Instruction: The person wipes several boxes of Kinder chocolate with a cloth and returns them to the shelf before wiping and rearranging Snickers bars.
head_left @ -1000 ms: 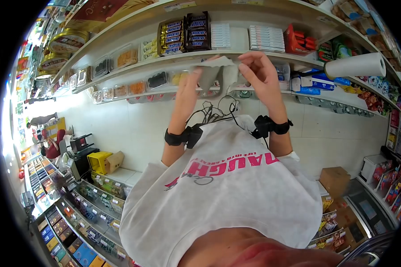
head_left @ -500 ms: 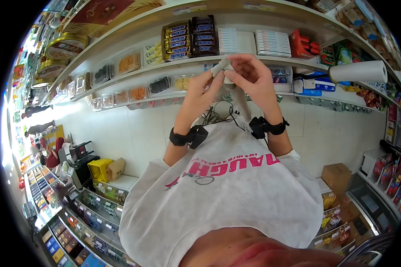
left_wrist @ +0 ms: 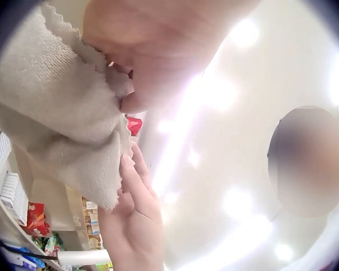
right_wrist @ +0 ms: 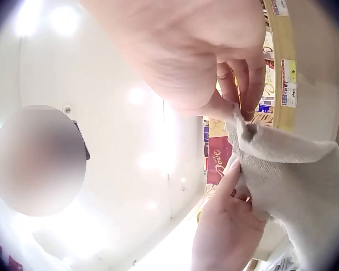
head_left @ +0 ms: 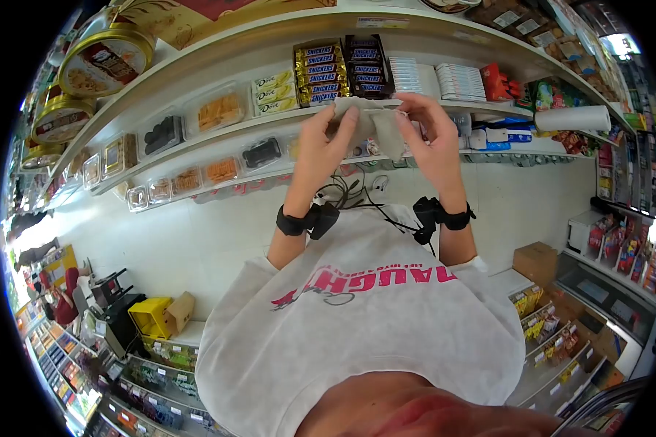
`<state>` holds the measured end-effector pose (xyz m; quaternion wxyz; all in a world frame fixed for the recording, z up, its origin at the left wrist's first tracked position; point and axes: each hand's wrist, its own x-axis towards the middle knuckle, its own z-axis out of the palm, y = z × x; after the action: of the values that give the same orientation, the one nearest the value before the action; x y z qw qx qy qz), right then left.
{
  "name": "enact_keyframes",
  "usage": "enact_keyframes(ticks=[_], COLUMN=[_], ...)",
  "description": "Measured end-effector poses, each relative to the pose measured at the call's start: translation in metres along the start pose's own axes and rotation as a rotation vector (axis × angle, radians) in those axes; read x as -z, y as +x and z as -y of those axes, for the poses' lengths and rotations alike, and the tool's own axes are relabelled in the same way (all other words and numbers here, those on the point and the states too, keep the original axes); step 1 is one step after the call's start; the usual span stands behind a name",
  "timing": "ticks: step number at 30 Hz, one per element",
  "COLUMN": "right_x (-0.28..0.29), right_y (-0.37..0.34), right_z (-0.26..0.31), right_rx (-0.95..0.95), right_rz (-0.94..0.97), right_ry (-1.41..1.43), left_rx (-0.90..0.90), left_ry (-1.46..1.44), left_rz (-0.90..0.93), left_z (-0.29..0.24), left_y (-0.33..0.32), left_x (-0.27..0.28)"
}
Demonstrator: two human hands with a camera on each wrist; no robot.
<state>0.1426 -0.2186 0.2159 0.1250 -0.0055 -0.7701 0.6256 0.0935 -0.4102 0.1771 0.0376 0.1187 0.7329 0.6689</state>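
Observation:
A light grey cloth with a wavy edge [head_left: 391, 132] hangs between both hands, in front of the shelves. At its left end my left hand [head_left: 322, 149] pinches it, the thumb lying over the fabric. My right hand [head_left: 436, 142] pinches the opposite edge between thumb and fingertips. In the left wrist view the fabric [left_wrist: 56, 107] falls in loose folds between the two hands. The right wrist view has the cloth [right_wrist: 305, 192] draping off to the right, with the thumb of the left hand [right_wrist: 226, 234] on its edge.
Snickers boxes [head_left: 321, 73] and Dove packs [head_left: 275, 93] stand on the shelf just behind the hands. Clear snack tubs [head_left: 221, 109] line the left. A white roll [head_left: 572, 119] sticks out at right. Black cables [head_left: 342, 191] hang below the hands.
The hands first came together with the cloth bunched between them, then moved apart, spreading it. The shelf goods have shifted in the head view as the head turned.

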Motion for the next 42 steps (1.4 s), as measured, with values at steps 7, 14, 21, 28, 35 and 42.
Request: enact_keyframes(ticks=[7, 14, 21, 28, 35, 42], right_x=[-0.005, -0.011, -0.007, 0.013, 0.049, 0.045], right_y=[-0.004, 0.003, 0.013, 0.008, -0.016, -0.015], right_z=[0.019, 0.035, 0.028, 0.004, -0.037, -0.021], right_rx=[0.072, 0.542, 0.557, 0.254, -0.200, -0.216], right_rz=[-0.190, 0.080, -0.044, -0.132, 0.218, -0.249], right_ry=[-0.103, -0.359, -0.343, -0.028, 0.104, -0.134], left_rx=[0.059, -0.066, -0.019, -0.041, -0.230, 0.036], left_ry=[-0.197, -0.075, -0.208, -0.198, -0.222, 0.012], left_rz=[-0.080, 0.044, 0.361, 0.479, 0.336, 0.136], left_z=[-0.002, -0.008, -0.015, -0.026, -0.035, 0.006], left_y=[0.016, 0.021, 0.005, 0.000, 0.007, 0.006], left_x=[0.026, 0.018, -0.004, -0.010, -0.025, -0.038])
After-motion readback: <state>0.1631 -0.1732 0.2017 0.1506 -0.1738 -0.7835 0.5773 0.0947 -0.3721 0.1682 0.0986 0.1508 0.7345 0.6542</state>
